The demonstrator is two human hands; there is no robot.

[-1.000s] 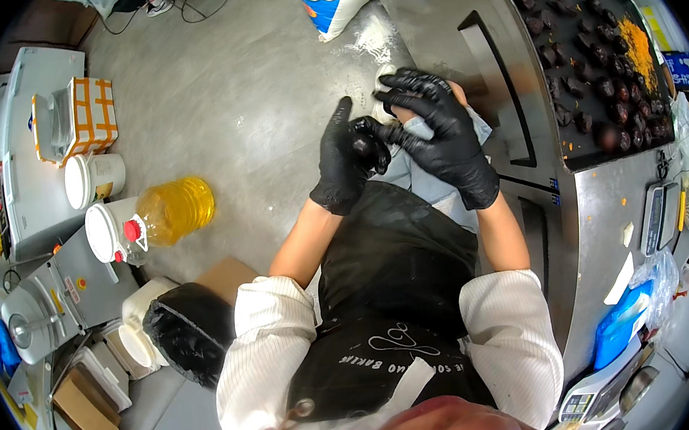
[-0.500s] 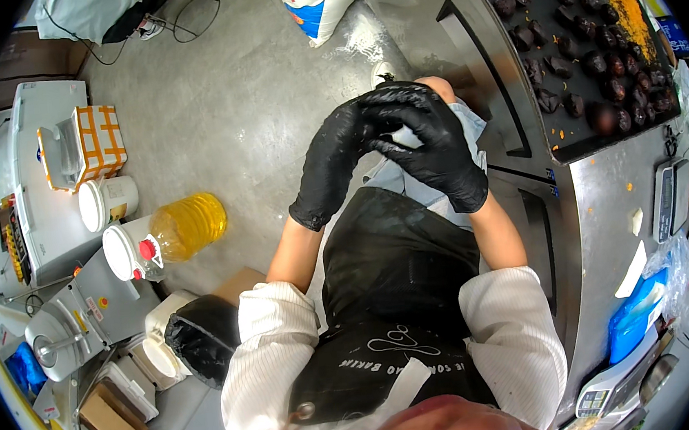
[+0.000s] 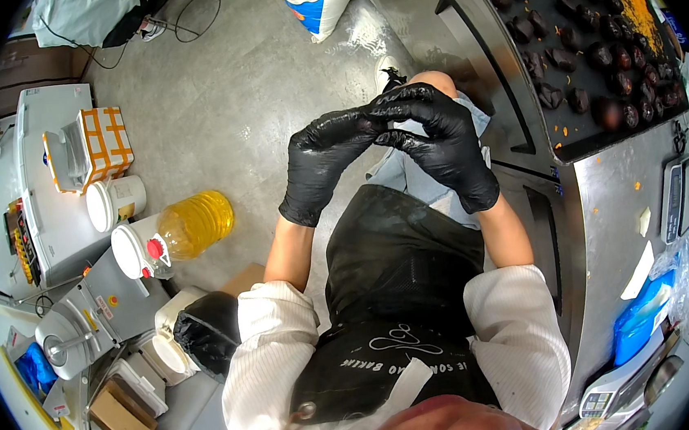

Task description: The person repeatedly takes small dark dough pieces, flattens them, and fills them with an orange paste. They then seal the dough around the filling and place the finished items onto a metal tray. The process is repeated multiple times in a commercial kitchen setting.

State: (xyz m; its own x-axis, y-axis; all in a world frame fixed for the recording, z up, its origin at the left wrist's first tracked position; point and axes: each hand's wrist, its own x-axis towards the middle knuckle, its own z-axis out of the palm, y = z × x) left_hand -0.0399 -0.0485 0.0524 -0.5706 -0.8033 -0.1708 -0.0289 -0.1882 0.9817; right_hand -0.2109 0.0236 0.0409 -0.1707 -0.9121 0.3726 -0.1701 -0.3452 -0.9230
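My left hand (image 3: 330,157) and my right hand (image 3: 446,145) both wear shiny black gloves. They meet in front of my body above my apron (image 3: 401,251), fingertips touching. The fingers of both are bent and pressed together at the tips. Whatever lies between them, if anything, is hidden by the black gloves. To the right, a dark baking tray (image 3: 579,133) carries several dark, glossy, date-like pieces (image 3: 599,57) and a heap of orange shreds (image 3: 634,9).
The tray rests on a steel counter (image 3: 607,216) with a handled front. Along it lie a small scale (image 3: 675,198) and a blue package (image 3: 644,316). At left are a jug of yellow oil (image 3: 196,224), white tubs (image 3: 118,202) and a black-lined bin (image 3: 207,333). A sack (image 3: 322,4) stands ahead.
My hands have shifted a little lower and slightly apart at the wrists, and the gap between them has narrowed. The fingertips still meet. The whole view has moved slightly.
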